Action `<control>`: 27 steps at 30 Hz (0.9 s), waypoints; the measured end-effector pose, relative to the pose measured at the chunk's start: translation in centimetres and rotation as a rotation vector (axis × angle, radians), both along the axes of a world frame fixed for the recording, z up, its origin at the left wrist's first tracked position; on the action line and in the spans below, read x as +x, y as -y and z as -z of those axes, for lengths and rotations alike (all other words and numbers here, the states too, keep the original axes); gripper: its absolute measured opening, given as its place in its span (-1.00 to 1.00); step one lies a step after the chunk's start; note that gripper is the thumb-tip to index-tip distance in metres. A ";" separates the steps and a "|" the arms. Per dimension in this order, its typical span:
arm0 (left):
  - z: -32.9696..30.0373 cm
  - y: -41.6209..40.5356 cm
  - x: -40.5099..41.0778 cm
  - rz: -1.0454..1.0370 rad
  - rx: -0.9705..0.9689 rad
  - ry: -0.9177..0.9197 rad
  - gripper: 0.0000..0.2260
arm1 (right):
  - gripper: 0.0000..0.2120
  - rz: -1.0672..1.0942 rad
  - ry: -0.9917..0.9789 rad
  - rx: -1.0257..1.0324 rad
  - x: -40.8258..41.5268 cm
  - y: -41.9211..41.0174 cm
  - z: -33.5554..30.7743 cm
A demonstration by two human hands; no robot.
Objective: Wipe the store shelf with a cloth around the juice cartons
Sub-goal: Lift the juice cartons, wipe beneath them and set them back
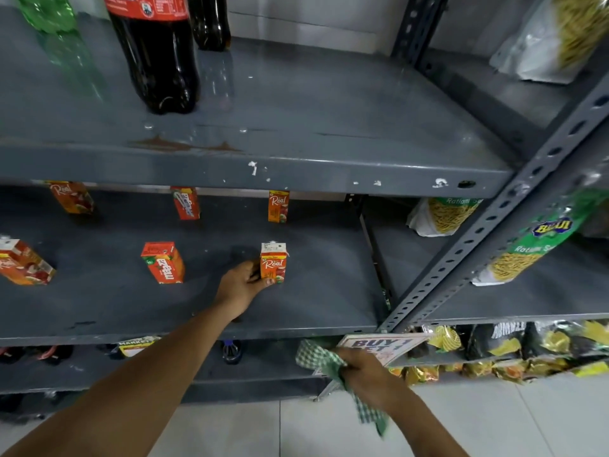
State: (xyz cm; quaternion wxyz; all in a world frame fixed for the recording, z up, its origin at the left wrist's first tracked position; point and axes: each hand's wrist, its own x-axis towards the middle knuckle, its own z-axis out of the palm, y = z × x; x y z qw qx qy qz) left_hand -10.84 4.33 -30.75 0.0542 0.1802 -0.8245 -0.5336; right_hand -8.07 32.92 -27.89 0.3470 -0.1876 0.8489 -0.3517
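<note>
Several small orange juice cartons stand spaced out on the grey middle shelf. My left hand reaches onto that shelf and grips the front right carton, which stands upright. A Maaza carton stands to its left and another carton is at the far left. Three more cartons stand at the back, one of them behind the held carton. My right hand is below the shelf's front edge, closed on a green-and-white checked cloth that hangs down.
The shelf above holds a large cola bottle and a green bottle. A perforated grey upright slants at the right. Snack bags fill the right bays, and a "BUY 1" sign hangs by the cloth. White floor tiles lie below.
</note>
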 end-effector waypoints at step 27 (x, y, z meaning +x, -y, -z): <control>-4.5 -3.4 9.3 -0.038 -0.131 -0.157 -0.60 | -0.38 0.071 -0.462 0.174 -2.1 1.9 -6.4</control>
